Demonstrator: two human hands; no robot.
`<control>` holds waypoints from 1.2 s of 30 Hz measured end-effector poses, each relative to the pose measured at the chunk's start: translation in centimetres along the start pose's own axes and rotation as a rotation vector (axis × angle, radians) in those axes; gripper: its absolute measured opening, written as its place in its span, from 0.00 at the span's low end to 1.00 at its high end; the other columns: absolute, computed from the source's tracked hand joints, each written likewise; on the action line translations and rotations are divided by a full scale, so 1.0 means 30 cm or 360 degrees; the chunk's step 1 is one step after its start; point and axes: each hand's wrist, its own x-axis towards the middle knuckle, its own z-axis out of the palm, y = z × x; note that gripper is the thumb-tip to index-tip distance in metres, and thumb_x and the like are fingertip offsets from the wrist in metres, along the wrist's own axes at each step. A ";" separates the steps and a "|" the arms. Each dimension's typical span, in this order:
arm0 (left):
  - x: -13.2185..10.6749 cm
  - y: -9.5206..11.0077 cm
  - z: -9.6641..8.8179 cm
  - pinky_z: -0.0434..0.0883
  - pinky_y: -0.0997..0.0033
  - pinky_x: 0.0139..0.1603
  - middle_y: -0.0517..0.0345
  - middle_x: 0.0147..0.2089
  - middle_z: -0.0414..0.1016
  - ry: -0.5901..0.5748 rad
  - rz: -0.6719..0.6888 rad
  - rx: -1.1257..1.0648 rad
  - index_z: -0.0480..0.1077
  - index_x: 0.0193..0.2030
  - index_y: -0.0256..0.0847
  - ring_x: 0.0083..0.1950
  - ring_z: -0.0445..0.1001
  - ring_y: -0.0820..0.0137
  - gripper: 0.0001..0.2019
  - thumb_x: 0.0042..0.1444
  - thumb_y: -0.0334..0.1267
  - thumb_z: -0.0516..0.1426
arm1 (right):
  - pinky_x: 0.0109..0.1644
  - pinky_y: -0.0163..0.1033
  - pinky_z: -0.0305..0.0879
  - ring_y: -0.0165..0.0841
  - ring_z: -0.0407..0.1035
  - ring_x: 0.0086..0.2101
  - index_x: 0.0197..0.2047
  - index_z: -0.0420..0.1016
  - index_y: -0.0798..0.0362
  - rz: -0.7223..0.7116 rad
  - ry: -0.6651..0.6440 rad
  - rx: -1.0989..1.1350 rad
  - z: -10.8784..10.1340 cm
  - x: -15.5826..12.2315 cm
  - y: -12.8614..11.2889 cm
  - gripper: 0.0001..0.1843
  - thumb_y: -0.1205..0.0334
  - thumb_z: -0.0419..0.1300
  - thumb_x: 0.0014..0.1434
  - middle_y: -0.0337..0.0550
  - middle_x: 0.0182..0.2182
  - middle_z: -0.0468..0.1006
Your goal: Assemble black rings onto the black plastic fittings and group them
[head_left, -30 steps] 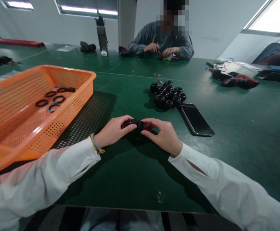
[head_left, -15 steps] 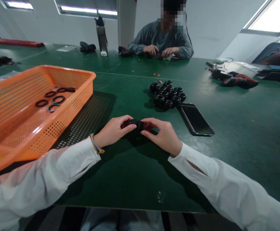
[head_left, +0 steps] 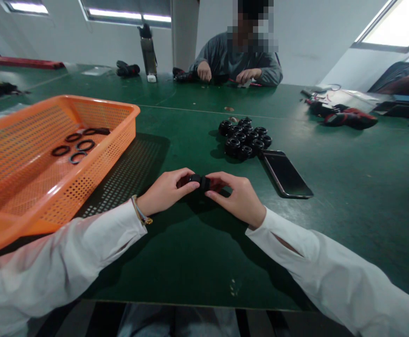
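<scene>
My left hand (head_left: 171, 188) pinches a small black cylindrical part (head_left: 195, 178) between thumb and fingers. Against its right end is a black ring (head_left: 205, 183), gripped by the thumb and fingers of my right hand (head_left: 237, 194). The two pieces touch or nearly touch just above the green table (head_left: 176, 267); whether they are joined I cannot tell. Beyond my right hand sits a cluster of glossy black round parts (head_left: 245, 138) with holes in their middles. Several black rings (head_left: 85, 145) lie in the orange basket (head_left: 102, 161) on the left.
A phone (head_left: 288, 174) lies right of the cluster. Across the table sits another person (head_left: 237, 61), hands on the tabletop. A bottle (head_left: 149, 55) stands at the back, and red-and-black items (head_left: 348, 116) lie at the far right.
My hands and the black pieces hold the same position. Across the table, the other person's hand on the left side has shifted left, away from their other hand.
</scene>
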 end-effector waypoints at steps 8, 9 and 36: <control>-0.002 0.000 -0.001 0.64 0.71 0.34 0.56 0.34 0.73 -0.0007 -0.0011 -0.0021 0.69 0.39 0.37 0.36 0.70 0.66 0.17 0.55 0.49 0.50 | 0.38 0.40 0.72 0.32 0.74 0.31 0.42 0.74 0.55 0.0005 -0.0002 -0.0017 -0.001 0.002 -0.003 0.12 0.66 0.62 0.51 0.43 0.32 0.80; -0.002 0.000 -0.001 0.64 0.70 0.34 0.56 0.34 0.73 -0.0007 -0.0014 -0.0024 0.69 0.39 0.37 0.36 0.70 0.66 0.17 0.55 0.49 0.50 | 0.38 0.40 0.72 0.32 0.74 0.31 0.42 0.74 0.55 0.0007 -0.0008 -0.0020 -0.001 0.002 -0.003 0.12 0.66 0.62 0.51 0.43 0.32 0.80; 0.000 0.001 0.001 0.63 0.70 0.34 0.56 0.33 0.73 -0.0015 -0.0016 -0.0037 0.69 0.39 0.36 0.35 0.70 0.66 0.18 0.54 0.50 0.49 | 0.37 0.38 0.71 0.31 0.73 0.30 0.41 0.73 0.54 0.0004 -0.0020 -0.0022 0.000 0.002 -0.006 0.11 0.67 0.61 0.51 0.41 0.31 0.79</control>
